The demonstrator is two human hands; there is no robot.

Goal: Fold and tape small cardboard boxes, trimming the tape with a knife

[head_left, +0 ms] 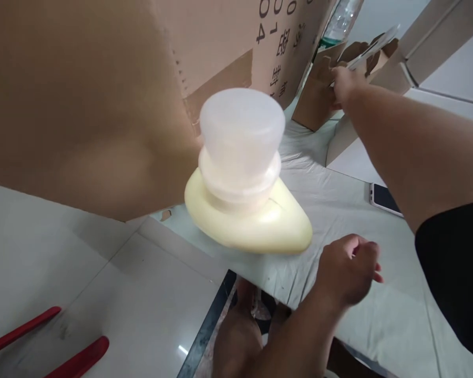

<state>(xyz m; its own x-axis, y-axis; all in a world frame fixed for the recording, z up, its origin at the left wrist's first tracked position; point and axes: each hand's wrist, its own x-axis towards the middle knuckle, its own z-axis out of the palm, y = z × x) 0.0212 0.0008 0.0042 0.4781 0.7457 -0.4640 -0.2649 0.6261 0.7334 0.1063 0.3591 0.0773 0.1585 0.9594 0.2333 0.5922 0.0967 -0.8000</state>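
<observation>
A pale yellow bottle [252, 226] with a translucent white cap [242, 123] stands on the cloth-covered table [299, 173], close to the camera. My left hand [349, 268] is closed in a loose fist to the right of the bottle, apart from it, and nothing shows in the fingers. At the upper right, my right hand [347, 86] reaches to an open cardboard carton [315, 97]. Its fingers are closed and partly hidden. A thin, pale flat strip [374, 47] sticks out beside them; whether they grip it or the carton's edge cannot be made out.
A big cardboard box [82, 105] with printed characters fills the upper left. Behind the carton is a clear plastic bottle [341, 23]. White boxes [453, 68] stand at the right, near a phone [384, 199]. Red bars [79, 359] show above the tiled floor [150, 315].
</observation>
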